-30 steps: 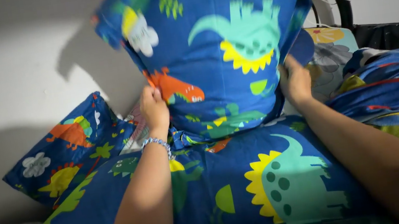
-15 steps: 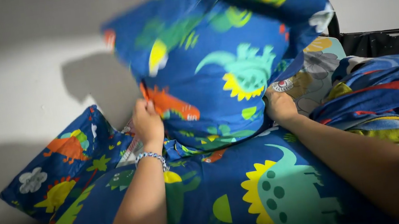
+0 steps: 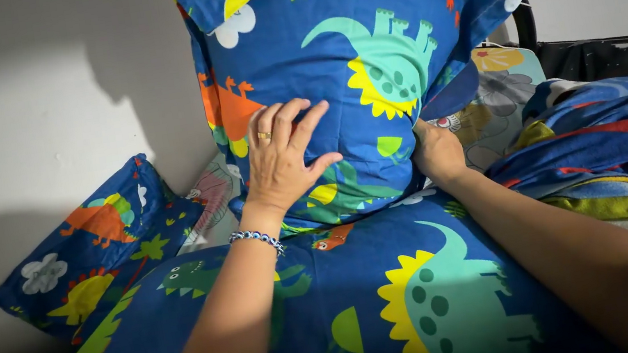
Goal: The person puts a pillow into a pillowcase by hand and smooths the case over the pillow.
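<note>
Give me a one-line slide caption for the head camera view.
Left hand flat on an upright dinosaur-print pillow, right hand gripping its lower edge, above a matching blue pillow.

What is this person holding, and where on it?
The upright dinosaur pillow: left hand pressed flat on its front, right hand gripping its lower right edge.

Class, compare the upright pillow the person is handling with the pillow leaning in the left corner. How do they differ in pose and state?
The upright pillow stands on end against the wall; the corner pillow slumps low at a tilt. The left hand lies spread and flat on the upright pillow and the right hand grips its lower edge; no hand touches the corner pillow. Both have the same blue dinosaur-print cover.
</note>
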